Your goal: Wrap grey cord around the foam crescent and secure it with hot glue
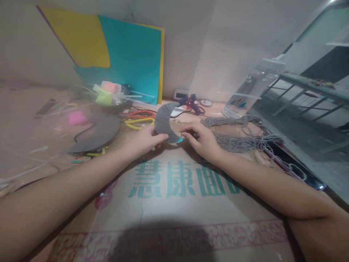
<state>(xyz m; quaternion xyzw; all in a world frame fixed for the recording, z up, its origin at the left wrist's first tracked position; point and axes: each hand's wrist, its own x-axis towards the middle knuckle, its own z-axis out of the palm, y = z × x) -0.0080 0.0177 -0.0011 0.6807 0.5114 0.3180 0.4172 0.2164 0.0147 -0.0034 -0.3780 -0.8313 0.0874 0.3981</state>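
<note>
A crescent shape (165,120) wrapped in grey yarn is held upright above the table, with a bit of bare teal showing at its lower tip. My left hand (147,142) grips its lower left edge between thumb and fingers. At the lower tip, the fingers of my right hand (200,138) are pinched together on what looks like a thin strand of the grey yarn, mostly hidden by the fingertips. A loose skein of grey yarn (237,143) lies on the table just right of that hand.
Behind the crescent are a dark glue gun (192,103), orange scissors (141,115) and yellow scissors (136,124). A clear plastic jug (242,94) stands back right, near a dark phone (297,167). Teal foam sheets (131,54) lean on the wall. Left lies a grey sheet (100,133).
</note>
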